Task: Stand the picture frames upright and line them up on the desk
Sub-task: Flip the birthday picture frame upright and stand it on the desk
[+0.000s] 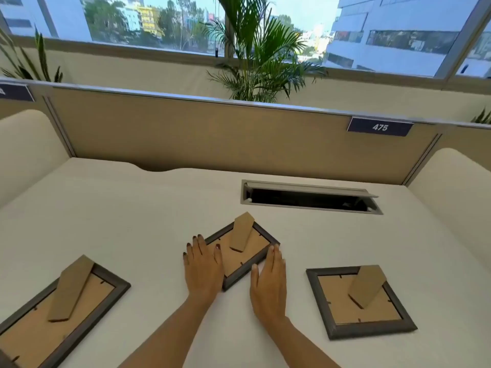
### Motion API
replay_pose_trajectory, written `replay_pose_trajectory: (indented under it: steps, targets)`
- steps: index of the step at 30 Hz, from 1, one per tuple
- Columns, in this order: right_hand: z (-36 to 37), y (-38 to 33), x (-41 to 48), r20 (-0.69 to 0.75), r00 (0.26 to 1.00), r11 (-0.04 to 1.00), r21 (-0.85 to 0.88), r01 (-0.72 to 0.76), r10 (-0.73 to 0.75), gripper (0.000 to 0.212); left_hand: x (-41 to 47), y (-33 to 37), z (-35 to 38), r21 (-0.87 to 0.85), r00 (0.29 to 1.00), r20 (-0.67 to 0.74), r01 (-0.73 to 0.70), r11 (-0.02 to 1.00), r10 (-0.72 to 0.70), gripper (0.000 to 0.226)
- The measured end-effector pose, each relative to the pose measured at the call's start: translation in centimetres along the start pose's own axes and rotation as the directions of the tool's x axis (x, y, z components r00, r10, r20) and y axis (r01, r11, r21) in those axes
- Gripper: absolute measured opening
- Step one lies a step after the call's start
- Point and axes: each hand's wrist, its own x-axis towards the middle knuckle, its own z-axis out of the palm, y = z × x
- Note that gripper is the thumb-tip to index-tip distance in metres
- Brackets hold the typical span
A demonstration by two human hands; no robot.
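Note:
Three dark-framed picture frames lie face down on the white desk [132, 213], brown backs and cardboard stands up. The middle frame [247, 251] sits turned at an angle. My left hand [203, 266] rests flat on its left corner, fingers spread. My right hand [269, 282] lies against its lower right edge, fingers straight. Neither hand has closed around it. The left frame [58, 312] lies near the front left and runs out of view. The right frame [358, 301] lies flat at the front right.
An open cable hatch [310, 197] is cut into the desk behind the middle frame. A tan partition [212, 139] with a "475" label [380, 126] closes the back. Cream side panels stand left and right. Plants and a window lie beyond.

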Motion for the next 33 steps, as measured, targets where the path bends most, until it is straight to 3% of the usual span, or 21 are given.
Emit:
replay_pose_trajectory:
  steps: [4,7,9,15,18,20,25,30,33]
  targets:
    - [0.6,-0.1,-0.2,0.022,0.992,0.99,-0.064,-0.124,0.125,0.056,0.6,-0.1,0.0,-0.215,0.998,-0.039,0.035,0.976,-0.045,0.056]
    - [0.7,-1.0,-0.6,0.031,0.99,0.991,-0.025,-0.135,0.135,0.056,0.4,0.3,0.0,-0.243,0.998,-0.048,0.034,0.969,-0.047,0.048]
    - [0.6,-1.7,-0.9,0.027,0.992,0.992,0.023,-0.124,0.123,0.064,0.3,0.7,-0.2,-0.17,0.999,-0.037,0.027,0.985,-0.034,0.039]
    - [-0.5,-2.5,-1.4,0.015,0.981,0.958,0.211,-0.193,0.195,0.081,0.8,1.7,-2.4,-0.064,0.945,0.265,0.216,0.974,-0.193,0.037]
    - [-1.1,-2.2,-1.2,-0.001,0.983,0.953,0.244,-0.179,0.185,0.082,1.4,0.9,-3.1,-0.167,0.903,0.38,0.281,0.945,-0.201,0.023]
    - [-1.7,-2.1,-0.9,-0.02,0.975,0.934,0.291,-0.207,0.222,0.073,1.3,0.7,-3.7,-0.266,0.874,0.445,0.339,0.902,-0.197,0.009]
    - [-4.1,-1.1,-0.1,0.042,0.98,0.898,0.392,-0.197,0.197,0.056,0.3,0.3,-5.3,-0.498,0.807,0.555,0.517,0.697,-0.202,0.009]
    - [-7.0,0.2,-0.3,0.094,0.994,0.895,0.438,-0.084,0.047,0.051,-0.9,1.6,-7.8,-0.597,0.768,0.618,0.596,0.537,-0.166,0.008]
    - [-7.9,-0.1,-0.5,0.037,0.997,0.885,0.463,0.037,-0.061,0.045,-1.3,2.3,-9.3,-0.588,0.727,0.673,0.639,0.495,-0.139,0.015]
